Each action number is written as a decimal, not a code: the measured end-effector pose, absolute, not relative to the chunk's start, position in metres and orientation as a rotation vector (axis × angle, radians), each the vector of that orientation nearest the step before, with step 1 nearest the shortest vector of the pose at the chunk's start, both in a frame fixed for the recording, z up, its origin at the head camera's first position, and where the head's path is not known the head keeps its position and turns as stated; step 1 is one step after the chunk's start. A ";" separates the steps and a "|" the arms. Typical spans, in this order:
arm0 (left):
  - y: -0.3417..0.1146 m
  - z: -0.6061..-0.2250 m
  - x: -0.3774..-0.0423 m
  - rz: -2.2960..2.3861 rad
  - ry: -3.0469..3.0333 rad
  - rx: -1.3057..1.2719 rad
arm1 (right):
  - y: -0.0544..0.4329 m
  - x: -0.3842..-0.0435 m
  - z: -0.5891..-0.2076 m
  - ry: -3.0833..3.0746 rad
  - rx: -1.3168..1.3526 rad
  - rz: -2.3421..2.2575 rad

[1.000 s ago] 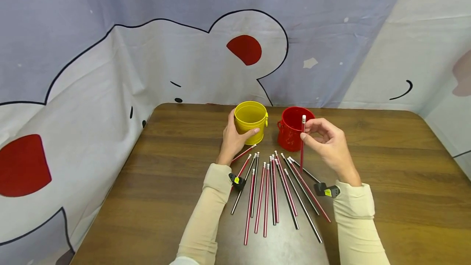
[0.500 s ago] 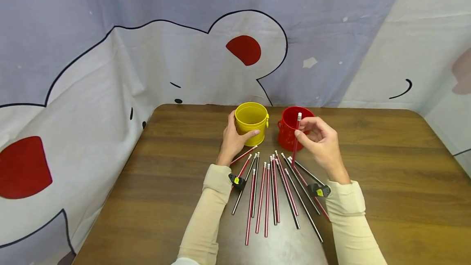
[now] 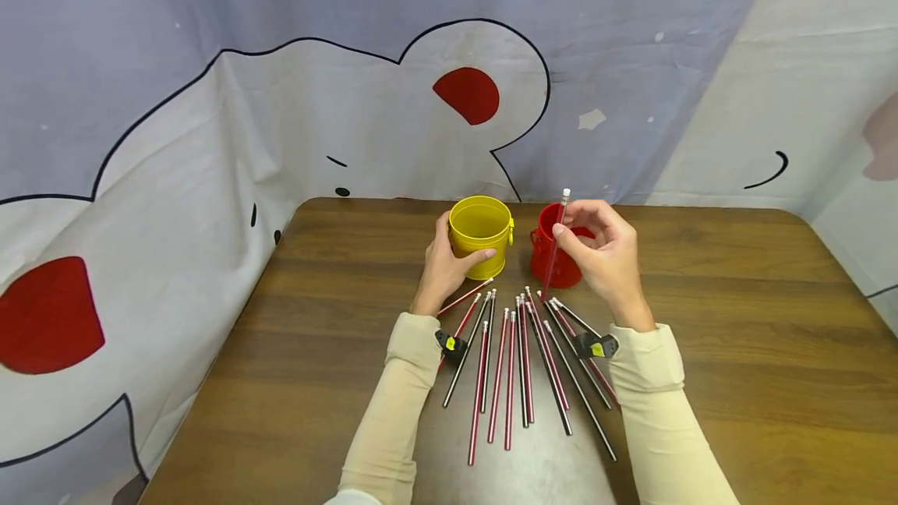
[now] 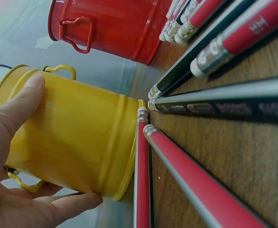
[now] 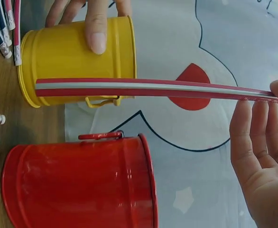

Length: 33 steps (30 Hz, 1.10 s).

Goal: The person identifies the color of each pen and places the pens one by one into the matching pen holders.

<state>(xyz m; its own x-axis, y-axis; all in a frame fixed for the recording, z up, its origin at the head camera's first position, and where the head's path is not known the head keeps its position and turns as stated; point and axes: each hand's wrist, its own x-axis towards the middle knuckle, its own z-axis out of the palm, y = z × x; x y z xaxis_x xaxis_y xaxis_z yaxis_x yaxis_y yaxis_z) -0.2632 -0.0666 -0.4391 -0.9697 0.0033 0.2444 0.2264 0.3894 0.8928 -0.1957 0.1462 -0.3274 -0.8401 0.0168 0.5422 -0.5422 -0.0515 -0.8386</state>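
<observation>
My right hand (image 3: pixel 605 256) pinches a red pencil (image 3: pixel 553 256) near its white eraser end, between thumb and fingertips. The pencil stands nearly upright, eraser up, in front of the red bucket (image 3: pixel 544 259). In the right wrist view, the striped pencil (image 5: pixel 129 87) hangs from the fingertips and overlaps the yellow bucket (image 5: pixel 72 52). My left hand (image 3: pixel 445 267) grips that yellow bucket from its left side, thumb across the front. In the left wrist view, the thumb lies along its wall and the other fingers curve round the far side.
Several red and black pencils (image 3: pixel 508 380) lie fanned out on the wooden table (image 3: pixel 302 380), eraser ends toward the buckets. A few eraser ends reach the foot of the yellow bucket. A printed cloth (image 3: pixel 337 123) hangs behind the table's back edge.
My right hand has moved left and up with the red pencil, from the right front of the red bucket across its face; the pencil tilts more. The left hand stays on the yellow bucket.
</observation>
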 end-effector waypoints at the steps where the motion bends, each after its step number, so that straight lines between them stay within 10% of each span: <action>1: -0.067 -0.439 -0.263 -1.625 -2.441 -0.208 | 0.145 -0.197 -0.327 -1.838 0.557 1.952; 33: -0.068 -0.438 -0.261 -1.678 -2.435 -0.263 | 0.092 -0.246 -0.276 -1.798 0.581 1.804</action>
<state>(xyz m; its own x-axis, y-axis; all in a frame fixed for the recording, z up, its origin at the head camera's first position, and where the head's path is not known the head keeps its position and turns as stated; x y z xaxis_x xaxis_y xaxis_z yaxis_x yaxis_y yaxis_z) -0.2613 -0.0679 -0.4379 -0.9695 0.0467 0.2406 0.2414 0.3503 0.9050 -0.2458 0.0916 -0.2764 -0.7709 0.0636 0.6337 -0.6339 0.0195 -0.7732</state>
